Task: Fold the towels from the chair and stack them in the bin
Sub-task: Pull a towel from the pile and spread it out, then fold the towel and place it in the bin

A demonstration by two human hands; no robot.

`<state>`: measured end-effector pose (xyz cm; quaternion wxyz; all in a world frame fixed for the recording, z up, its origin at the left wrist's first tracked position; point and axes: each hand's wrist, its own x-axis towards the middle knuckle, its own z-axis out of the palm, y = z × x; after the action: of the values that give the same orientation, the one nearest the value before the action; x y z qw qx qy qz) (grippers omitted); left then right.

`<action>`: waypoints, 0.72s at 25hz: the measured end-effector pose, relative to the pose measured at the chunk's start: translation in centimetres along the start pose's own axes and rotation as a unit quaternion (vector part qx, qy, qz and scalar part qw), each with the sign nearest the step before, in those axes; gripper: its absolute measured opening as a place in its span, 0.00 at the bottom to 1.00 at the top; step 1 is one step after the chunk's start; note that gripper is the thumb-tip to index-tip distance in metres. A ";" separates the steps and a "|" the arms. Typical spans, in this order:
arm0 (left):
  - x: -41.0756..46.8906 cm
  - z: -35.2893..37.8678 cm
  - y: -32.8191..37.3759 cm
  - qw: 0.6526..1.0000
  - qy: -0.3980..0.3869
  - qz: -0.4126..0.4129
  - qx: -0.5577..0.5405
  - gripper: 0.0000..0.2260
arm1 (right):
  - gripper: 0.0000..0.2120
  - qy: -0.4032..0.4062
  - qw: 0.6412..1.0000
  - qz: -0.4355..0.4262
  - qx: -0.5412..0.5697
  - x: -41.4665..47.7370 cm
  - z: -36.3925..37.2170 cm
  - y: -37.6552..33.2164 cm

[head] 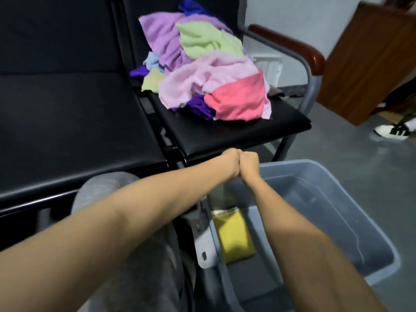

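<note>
A loose pile of towels [202,70] in purple, green, pink and coral lies on the black seat of the chair [225,134]. Below and to the right stands the grey plastic bin [351,199], with one folded yellow towel [234,237] lying at its left end. Both my arms reach forward over the bin's near-left corner. My left hand [229,162] and my right hand [248,164] are curled into fists, knuckles pressed together, just in front of the chair's edge. I see nothing held in either fist.
A wider black seat [67,113] adjoins the chair on the left. The chair has a red-brown armrest [292,45] on a grey metal frame. A wooden cabinet [371,64] and a person's white shoe [394,130] are at the right on the grey floor. My grey-clad knee [108,188] is below.
</note>
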<state>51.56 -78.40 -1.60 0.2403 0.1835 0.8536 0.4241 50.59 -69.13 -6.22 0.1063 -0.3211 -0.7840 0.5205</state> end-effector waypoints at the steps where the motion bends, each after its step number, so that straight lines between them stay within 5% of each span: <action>1: -0.2 -1.5 0.8 1.000 0.009 -0.008 -0.013 0.16 | 0.16 0.028 0.999 -0.015 0.035 -0.2 0.0 -0.9; 7: 2.2 -9.5 5.3 0.960 -0.010 -0.045 -0.277 0.12 | 0.16 0.024 0.980 -0.160 0.114 -0.5 0.2 -10.3; 10: 4.0 -13.0 5.7 0.965 -0.008 -0.015 -0.261 0.13 | 0.18 0.020 0.977 -0.212 -0.025 0.4 0.7 -13.4; 14: 7.2 -16.3 4.6 0.970 0.129 0.027 -0.203 0.12 | 0.14 0.003 0.954 -0.265 -0.142 3.2 1.5 -16.8; 18: 11.1 -19.6 3.2 0.967 0.251 0.047 0.013 0.11 | 0.09 -0.013 0.941 -0.287 -0.180 7.0 1.9 -19.0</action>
<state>31.78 -83.28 8.47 -0.0041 0.1146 0.8823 0.4565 36.81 -71.04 8.59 0.1814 -0.0898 -0.9248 0.3222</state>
